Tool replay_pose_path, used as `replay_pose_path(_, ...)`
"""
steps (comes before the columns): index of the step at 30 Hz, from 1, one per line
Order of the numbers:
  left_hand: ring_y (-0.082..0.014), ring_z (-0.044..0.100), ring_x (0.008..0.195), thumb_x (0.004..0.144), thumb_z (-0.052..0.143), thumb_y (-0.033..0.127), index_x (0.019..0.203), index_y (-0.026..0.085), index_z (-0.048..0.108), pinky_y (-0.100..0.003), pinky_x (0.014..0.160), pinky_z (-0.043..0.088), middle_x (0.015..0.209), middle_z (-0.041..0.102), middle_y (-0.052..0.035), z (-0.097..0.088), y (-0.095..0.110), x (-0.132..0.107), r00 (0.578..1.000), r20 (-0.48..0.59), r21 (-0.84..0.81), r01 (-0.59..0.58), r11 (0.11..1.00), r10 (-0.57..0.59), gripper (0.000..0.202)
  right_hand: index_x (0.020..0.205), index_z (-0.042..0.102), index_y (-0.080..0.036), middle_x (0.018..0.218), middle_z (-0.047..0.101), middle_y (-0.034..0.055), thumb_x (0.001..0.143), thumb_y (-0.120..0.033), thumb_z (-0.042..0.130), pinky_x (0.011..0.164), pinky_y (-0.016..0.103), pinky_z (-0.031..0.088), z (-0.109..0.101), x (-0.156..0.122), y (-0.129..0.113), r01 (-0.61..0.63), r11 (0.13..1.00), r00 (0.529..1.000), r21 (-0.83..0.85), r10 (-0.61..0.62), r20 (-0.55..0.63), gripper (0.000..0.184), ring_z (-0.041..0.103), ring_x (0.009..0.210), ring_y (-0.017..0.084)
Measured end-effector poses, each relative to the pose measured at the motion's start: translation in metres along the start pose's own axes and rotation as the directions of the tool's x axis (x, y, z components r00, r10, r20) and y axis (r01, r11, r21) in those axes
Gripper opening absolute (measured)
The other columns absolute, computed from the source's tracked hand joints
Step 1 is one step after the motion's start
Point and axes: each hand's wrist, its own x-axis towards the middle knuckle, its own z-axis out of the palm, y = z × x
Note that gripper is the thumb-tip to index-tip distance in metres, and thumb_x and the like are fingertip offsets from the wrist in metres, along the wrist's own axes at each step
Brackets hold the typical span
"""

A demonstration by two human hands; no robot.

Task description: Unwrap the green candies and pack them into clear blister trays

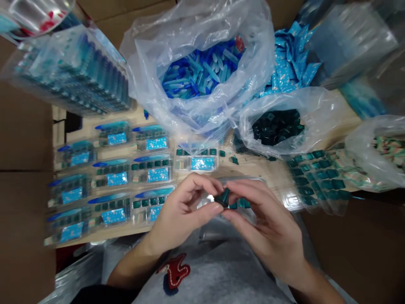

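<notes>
Closed lightly from both sides, the grip is a two-handed pinch: the left hand (pixel 180 213) and the right hand (pixel 272 223) have thumb and fingertips on one dark green piece (pixel 223 198), with only its width between them. That piece sits level between the hands, touched by both, so neither is nearer. It seems to taper toward the far right, its broader end to the near left, but the fingers hide too much to be sure of its long axis.

Nearest is a grey garment (pixel 218 270) with a red patch (pixel 178 272). Just beyond it, beneath the hands, lies a clear tray (pixel 210 232); other green pieces (pixel 244 203) show past the right fingers, just right of the held one.

Left on the bench (pixel 272 172), packs (pixel 115 177) lie in rows, each with blue items; green pieces show in several. To the right are trays (pixel 319 181) of green pieces, and a bag (pixel 357 141) of pale striped bits.

Farther off, a bag (pixel 321 112) holds more dark green pieces, and a larger bag (pixel 142 71) holds blue pens (pixel 202 69). Blue packets (pixel 291 61) lie to its right; a stack (pixel 85 71) stands far left.
</notes>
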Motion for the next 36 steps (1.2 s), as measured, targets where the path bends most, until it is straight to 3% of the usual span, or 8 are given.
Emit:
replay_pose_path(5,-0.0163,0.071,0.093,0.091,0.067,0.028,0.113,0.029,0.065,-0.029,0.081,0.060,0.103,0.072,-0.0027,0.003,0.002,-0.002,0.998,-0.048,0.017,0.037,0.999,-0.036,0.023,0.130,0.059,-0.034,0.111,0.070,0.0037,0.088,-0.004,0.064,0.082,0.035,0.062,0.004,0.001,0.000,0.113,0.984,0.988,-0.137,-0.126,-0.086,0.053,0.069,0.095,0.019)
replay_pose_path(12,-0.0162,0.068,0.080,0.085,0.072,0.040,0.101,0.026,0.069,-0.027,0.070,0.059,0.090,0.070,-0.0032,-0.002,-0.001,-0.005,0.986,0.056,-0.164,0.164,0.973,-0.157,0.021,0.115,0.064,-0.032,0.102,0.072,0.0027,0.090,-0.007,0.060,0.076,0.035,0.060,-0.001,-0.002,-0.002,0.141,0.967,0.988,-0.212,-0.150,-0.025,0.036,0.070,0.088,0.019)
replay_pose_path(16,-0.0127,0.064,0.078,0.082,0.076,0.036,0.096,0.025,0.067,-0.022,0.069,0.055,0.088,0.067,-0.0014,0.001,-0.005,-0.004,0.976,0.088,-0.332,0.218,0.918,-0.200,0.020,0.110,0.061,-0.031,0.101,0.071,0.0025,0.091,-0.006,0.057,0.072,0.033,0.057,-0.006,0.000,-0.001,0.169,0.940,0.985,-0.297,-0.172,0.014,0.031,0.068,0.085,0.018)
replay_pose_path(22,-0.0136,0.061,0.075,0.081,0.076,0.039,0.079,0.021,0.057,-0.028,0.072,0.055,0.081,0.059,0.0005,0.002,-0.012,-0.001,0.982,0.050,-0.361,0.187,0.914,-0.182,0.026,0.105,0.063,-0.029,0.080,0.066,0.0002,0.089,-0.010,0.061,0.067,0.033,0.052,-0.022,0.012,0.016,0.090,0.766,0.951,-0.636,-0.257,-0.174,0.025,0.063,0.072,0.018)
replay_pose_path(26,-0.0145,0.059,0.074,0.080,0.074,0.050,0.079,0.022,0.054,-0.027,0.066,0.053,0.080,0.057,0.0004,-0.006,-0.018,-0.002,0.980,-0.013,-0.254,0.189,0.948,-0.199,0.034,0.103,0.066,-0.022,0.093,0.069,0.0078,0.093,-0.012,0.053,0.071,0.036,0.051,-0.037,0.020,0.034,0.090,0.657,0.973,-0.748,-0.217,-0.073,0.019,0.065,0.086,0.023)
replay_pose_path(29,-0.0137,0.055,0.070,0.079,0.074,0.051,0.085,0.022,0.057,-0.026,0.063,0.051,0.080,0.057,0.0002,-0.012,-0.021,-0.006,0.974,-0.044,-0.233,0.207,0.950,-0.223,0.034,0.102,0.067,-0.021,0.088,0.072,0.0071,0.095,-0.017,0.055,0.072,0.038,0.051,-0.044,0.021,0.040,0.096,0.619,0.973,-0.779,-0.222,-0.057,0.015,0.065,0.082,0.024)
replay_pose_path(32,-0.0128,0.054,0.070,0.079,0.076,0.046,0.086,0.021,0.061,-0.024,0.062,0.048,0.081,0.058,-0.0001,-0.014,-0.020,-0.011,0.963,-0.061,-0.235,0.240,0.942,-0.261,0.031,0.110,0.066,-0.022,0.099,0.071,0.0066,0.094,-0.016,0.058,0.080,0.038,0.052,-0.041,0.018,0.033,0.131,0.711,0.977,-0.691,-0.209,-0.030,0.019,0.066,0.092,0.023)
replay_pose_path(36,-0.0130,0.057,0.073,0.078,0.079,0.040,0.083,0.019,0.066,-0.023,0.069,0.048,0.081,0.063,-0.0002,-0.010,-0.015,-0.014,0.945,-0.017,-0.321,0.306,0.897,-0.328,0.025,0.126,0.060,-0.023,0.116,0.067,0.0059,0.093,-0.015,0.061,0.090,0.029,0.053,-0.024,0.017,0.016,0.284,0.884,0.943,-0.372,-0.188,0.273,0.034,0.064,0.106,0.017)
